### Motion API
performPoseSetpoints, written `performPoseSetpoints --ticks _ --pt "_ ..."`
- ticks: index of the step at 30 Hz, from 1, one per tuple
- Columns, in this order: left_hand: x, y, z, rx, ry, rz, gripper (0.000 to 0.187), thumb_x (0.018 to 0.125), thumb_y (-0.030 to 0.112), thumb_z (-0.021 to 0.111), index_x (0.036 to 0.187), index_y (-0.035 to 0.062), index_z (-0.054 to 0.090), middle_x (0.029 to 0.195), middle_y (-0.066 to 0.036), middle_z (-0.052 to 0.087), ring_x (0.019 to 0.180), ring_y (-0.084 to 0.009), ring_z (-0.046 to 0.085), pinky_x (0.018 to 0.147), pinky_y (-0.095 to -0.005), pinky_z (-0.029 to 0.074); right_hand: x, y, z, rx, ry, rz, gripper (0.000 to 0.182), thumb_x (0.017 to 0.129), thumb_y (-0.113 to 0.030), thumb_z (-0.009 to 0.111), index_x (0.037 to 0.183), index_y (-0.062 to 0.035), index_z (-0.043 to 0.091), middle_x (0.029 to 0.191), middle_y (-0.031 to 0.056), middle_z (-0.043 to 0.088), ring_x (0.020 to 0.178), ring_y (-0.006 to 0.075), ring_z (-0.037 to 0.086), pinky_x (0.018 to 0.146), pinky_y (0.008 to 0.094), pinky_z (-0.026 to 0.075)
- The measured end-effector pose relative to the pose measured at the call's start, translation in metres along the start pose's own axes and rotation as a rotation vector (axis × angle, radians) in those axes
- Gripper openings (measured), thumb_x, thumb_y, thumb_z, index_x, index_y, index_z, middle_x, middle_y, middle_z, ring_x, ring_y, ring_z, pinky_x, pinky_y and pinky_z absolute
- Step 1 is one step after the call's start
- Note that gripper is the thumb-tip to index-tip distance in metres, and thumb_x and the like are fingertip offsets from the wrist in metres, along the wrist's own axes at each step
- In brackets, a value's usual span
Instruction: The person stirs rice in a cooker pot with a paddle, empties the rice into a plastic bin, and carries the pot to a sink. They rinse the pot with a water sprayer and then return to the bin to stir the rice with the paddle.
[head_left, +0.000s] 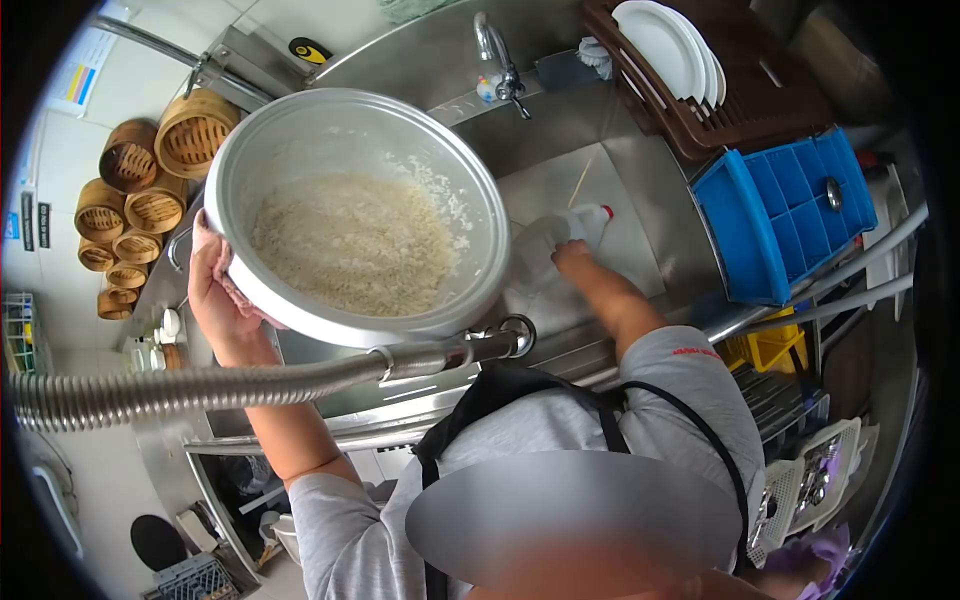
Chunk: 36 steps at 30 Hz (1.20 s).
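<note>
My left hand (222,290) grips the left rim of a large round metal pot (232,150), with a pinkish cloth between hand and pot. White rice (350,240) fills the bottom of the pot, and grains cling to its inner wall. The pot is tilted toward the camera above the sink's left part. Down in the metal sink (640,240), my right hand (572,252) is closed at a translucent plastic container (540,245) with a red cap. What exactly its fingers hold there is too small to make out.
A faucet (492,50) rises behind the sink. Bamboo steamers (155,205) are stacked at the left. White plates (665,50) stand in a brown rack (745,110) at the right, beside a blue divided basket (745,230). A flexible metal hose (220,388) crosses in front of the pot.
</note>
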<state>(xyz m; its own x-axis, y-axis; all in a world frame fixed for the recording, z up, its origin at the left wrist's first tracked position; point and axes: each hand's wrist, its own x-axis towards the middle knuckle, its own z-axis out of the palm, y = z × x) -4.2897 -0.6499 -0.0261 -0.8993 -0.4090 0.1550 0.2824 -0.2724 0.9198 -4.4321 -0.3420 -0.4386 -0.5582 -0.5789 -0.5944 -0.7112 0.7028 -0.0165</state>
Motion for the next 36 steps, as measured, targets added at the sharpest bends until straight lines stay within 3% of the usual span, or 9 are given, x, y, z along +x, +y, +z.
performPoseSetpoints --ticks 2,4,7,12,18,22,25,28,36 --pt "0.011 -0.01 -0.012 -0.09 -0.189 -0.041 0.04 0.079 0.009 0.036 0.116 -0.0035 0.03 0.074 -0.006 0.05 0.067 -0.0113 0.05 0.077 -0.023 0.04 -0.01 0.022 0.006 0.056 0.084 -0.049 0.023 0.078 -0.015 0.044 0.097 -0.0152 0.056 0.103 0.0069 0.052 0.093 0.0268 0.053 0.073 0.0396 0.044" --pt "0.017 -0.019 0.002 -0.038 0.039 -0.02 0.039 0.079 0.01 0.037 0.115 -0.0034 0.032 0.089 -0.01 0.053 0.082 -0.0158 0.052 0.08 -0.027 0.04 -0.024 0.035 0.0 0.104 0.127 -0.099 0.02 0.077 -0.017 0.046 0.093 -0.0135 0.057 0.099 0.0083 0.053 0.09 0.0278 0.053 0.072 0.0407 0.044" --pt "0.023 -0.025 0.012 0.016 -0.036 -0.064 0.039 0.078 0.009 0.037 0.114 -0.0032 0.035 0.103 -0.014 0.05 0.093 -0.02 0.05 0.082 -0.0301 0.04 -0.043 0.045 0.001 0.165 0.119 -0.152 0.017 0.076 -0.02 0.049 0.09 -0.012 0.056 0.092 0.0093 0.055 0.086 0.0289 0.054 0.072 0.041 0.044" --pt "0.032 -0.039 0.027 0.069 -0.028 -0.09 0.041 0.074 0.008 0.039 0.112 -0.005 0.037 0.101 -0.014 0.051 0.09 -0.0199 0.052 0.08 -0.0288 0.042 -0.056 0.052 0.005 0.211 0.167 -0.102 0.017 0.076 -0.02 0.049 0.089 -0.0117 0.056 0.09 0.0109 0.057 0.08 0.0279 0.055 0.07 0.0372 0.043" --pt "0.039 -0.062 0.037 0.149 -0.073 -0.114 0.044 0.075 0.013 0.041 0.115 -0.0049 0.034 0.098 -0.015 0.051 0.082 -0.0186 0.054 0.073 -0.0254 0.044 -0.025 0.099 0.03 1.102 0.219 0.244 0.018 0.081 -0.018 0.041 0.086 -0.0053 0.053 0.081 0.0105 0.057 0.07 0.0206 0.053 0.066 0.0315 0.042" --pt "0.042 -0.076 0.045 0.215 -0.077 -0.176 0.048 0.074 0.015 0.043 0.116 -0.0046 0.034 0.098 -0.013 0.051 0.087 -0.0193 0.052 0.078 -0.0272 0.041 -0.016 0.104 0.037 1.055 0.256 0.127 0.025 0.081 -0.027 0.045 0.089 -0.0041 0.053 0.082 0.0103 0.057 0.072 0.0223 0.054 0.067 0.033 0.042" --pt "0.04 -0.085 0.058 0.126 0.052 -0.175 0.034 0.068 0.007 0.045 0.099 -0.0061 0.046 0.084 -0.011 0.055 0.073 -0.0166 0.055 0.067 -0.0273 0.045 -0.052 0.083 0.038 0.41 0.444 -0.043 0.04 0.076 -0.039 0.052 0.097 -0.0046 0.054 0.089 0.0141 0.058 0.082 0.0278 0.055 0.073 0.0355 0.042" --pt "0.041 -0.096 0.056 0.112 -0.063 -0.196 0.032 0.068 0.007 0.045 0.097 -0.0057 0.048 0.084 -0.011 0.055 0.073 -0.0161 0.055 0.068 -0.0268 0.044 -0.051 0.086 0.03 0.37 -0.005 -0.123 0.056 0.069 -0.05 0.055 0.102 -0.0039 0.053 0.097 0.0176 0.056 0.092 0.0313 0.053 0.079 0.0366 0.04" --pt "0.043 -0.139 0.059 0.143 -0.074 -0.386 0.03 0.067 0.003 0.046 0.096 -0.0027 0.049 0.083 -0.009 0.055 0.072 -0.0157 0.053 0.069 -0.0269 0.043 -0.029 0.125 -0.007 1.017 0.404 0.33 0.06 0.069 -0.047 0.057 0.102 0.0028 0.052 0.092 0.0203 0.057 0.085 0.0285 0.056 0.076 0.0338 0.041"
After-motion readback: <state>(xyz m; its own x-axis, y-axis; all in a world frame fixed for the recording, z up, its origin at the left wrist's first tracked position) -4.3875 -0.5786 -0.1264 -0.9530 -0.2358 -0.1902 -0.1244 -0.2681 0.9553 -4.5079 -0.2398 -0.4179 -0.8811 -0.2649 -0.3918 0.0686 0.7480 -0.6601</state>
